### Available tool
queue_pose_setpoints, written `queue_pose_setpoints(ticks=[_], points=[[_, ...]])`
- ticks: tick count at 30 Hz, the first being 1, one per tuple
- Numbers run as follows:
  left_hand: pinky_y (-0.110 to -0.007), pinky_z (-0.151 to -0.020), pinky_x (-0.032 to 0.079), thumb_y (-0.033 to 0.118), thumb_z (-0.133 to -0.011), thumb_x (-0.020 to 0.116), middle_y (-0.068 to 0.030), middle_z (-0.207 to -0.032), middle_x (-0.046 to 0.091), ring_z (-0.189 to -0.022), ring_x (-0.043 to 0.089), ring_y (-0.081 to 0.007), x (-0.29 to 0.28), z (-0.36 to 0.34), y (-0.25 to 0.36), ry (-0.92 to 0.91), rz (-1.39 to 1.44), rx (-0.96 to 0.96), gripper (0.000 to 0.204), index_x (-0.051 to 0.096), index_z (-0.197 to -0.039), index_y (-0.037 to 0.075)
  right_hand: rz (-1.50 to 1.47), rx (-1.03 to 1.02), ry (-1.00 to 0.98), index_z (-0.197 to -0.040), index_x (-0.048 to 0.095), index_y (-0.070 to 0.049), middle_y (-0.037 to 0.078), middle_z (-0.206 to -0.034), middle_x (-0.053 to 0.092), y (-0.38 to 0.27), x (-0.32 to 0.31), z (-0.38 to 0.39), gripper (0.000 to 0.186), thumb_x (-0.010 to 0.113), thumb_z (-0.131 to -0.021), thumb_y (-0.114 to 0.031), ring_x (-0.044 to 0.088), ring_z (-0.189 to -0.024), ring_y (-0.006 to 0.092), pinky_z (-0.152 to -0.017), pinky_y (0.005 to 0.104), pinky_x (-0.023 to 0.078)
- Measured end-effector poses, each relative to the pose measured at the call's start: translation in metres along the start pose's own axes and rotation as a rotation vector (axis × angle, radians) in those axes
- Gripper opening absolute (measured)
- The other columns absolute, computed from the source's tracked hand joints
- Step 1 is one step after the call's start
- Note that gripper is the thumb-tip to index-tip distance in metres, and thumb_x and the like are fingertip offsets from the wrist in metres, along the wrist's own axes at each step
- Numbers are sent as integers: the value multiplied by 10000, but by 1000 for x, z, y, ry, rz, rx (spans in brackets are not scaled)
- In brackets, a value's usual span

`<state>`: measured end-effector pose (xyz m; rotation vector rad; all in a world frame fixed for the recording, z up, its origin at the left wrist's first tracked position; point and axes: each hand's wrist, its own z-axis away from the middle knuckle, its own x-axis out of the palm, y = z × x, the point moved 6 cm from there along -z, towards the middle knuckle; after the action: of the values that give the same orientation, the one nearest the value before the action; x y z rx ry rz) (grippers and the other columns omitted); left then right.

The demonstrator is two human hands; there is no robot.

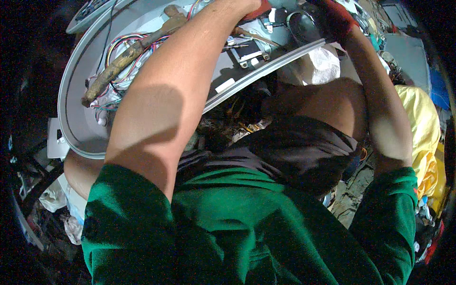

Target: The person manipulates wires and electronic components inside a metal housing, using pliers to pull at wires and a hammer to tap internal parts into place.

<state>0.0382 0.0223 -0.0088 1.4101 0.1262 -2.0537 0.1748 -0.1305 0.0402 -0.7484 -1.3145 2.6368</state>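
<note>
A grey oval housing [85, 133] with a seam along its rim lies across my lap, holding coloured wires [121, 45], small white brackets, a dark module [247, 51] and a dirty, thick metal tool [114, 66]. My left hand [256, 8], in red, is at the top edge over the housing, partly cut off, its fingers hidden. My right hand [339, 21], also in red, is at the housing's right end beside a dark rounded part [304, 26]; its fingers are in shadow. A long grey rail [266, 66] forms the near right edge.
Yellow fabric [415, 114] and a blue object [439, 88] are on the right, below a grey panel [403, 57]. A crumpled white bag [320, 64] sits beyond my right thigh. Cluttered cloths [54, 197] and dark bars lie at the lower left; cracked ground [349, 199] shows at lower right.
</note>
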Motion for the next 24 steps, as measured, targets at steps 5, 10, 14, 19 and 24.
queue_pose_setpoints(ticks=[5, 10, 14, 19, 24], points=[[-360, -811, 554, 282, -829, 624, -131, -1151, 666, -1049, 654, -279, 15, -24, 18, 119, -45, 95, 283, 725, -1019, 98, 838, -390, 216, -1155, 641, -85, 132, -937, 681, -31, 14, 25, 289, 602, -876, -148, 663, -851, 244, -748, 362, 530], [-393, -871, 530, 275, -845, 618, -113, -1184, 656, -1092, 630, -296, 4, -15, 34, 157, -93, 223, 329, 685, -1126, 119, 1052, -464, 294, -1196, 643, -106, 92, -1016, 693, -6, -15, 4, 312, 579, -893, -149, 656, -867, 184, -751, 325, 526], [-400, -880, 525, 273, -799, 667, -104, -1189, 658, -1078, 641, -285, 31, -21, 20, -79, -536, 601, 370, 688, -1138, 128, -125, 5, 255, -1112, 690, -111, 44, -906, 696, 9, -2, -11, 243, 632, -908, -229, 641, -762, 143, -661, 310, 519], [-399, -906, 503, 417, -744, 693, -135, -1163, 662, -1073, 630, -321, 6, 22, 53, -201, -634, 550, 449, 717, -1083, 124, -24, -20, 319, -1041, 715, -102, 28, -786, 665, 8, -8, 3, 220, 656, -904, -264, 592, -650, 127, -564, 321, 486], [-570, -986, 395, 511, -782, 653, -60, -1427, 396, -1262, 462, -333, 8, 34, 53, 121, -121, 227, 635, 474, -1327, 239, -301, 26, 272, -1026, 722, -101, 32, -780, 654, 9, 1, 7, 229, 663, -898, -281, 567, -635, 122, -551, 316, 474]])
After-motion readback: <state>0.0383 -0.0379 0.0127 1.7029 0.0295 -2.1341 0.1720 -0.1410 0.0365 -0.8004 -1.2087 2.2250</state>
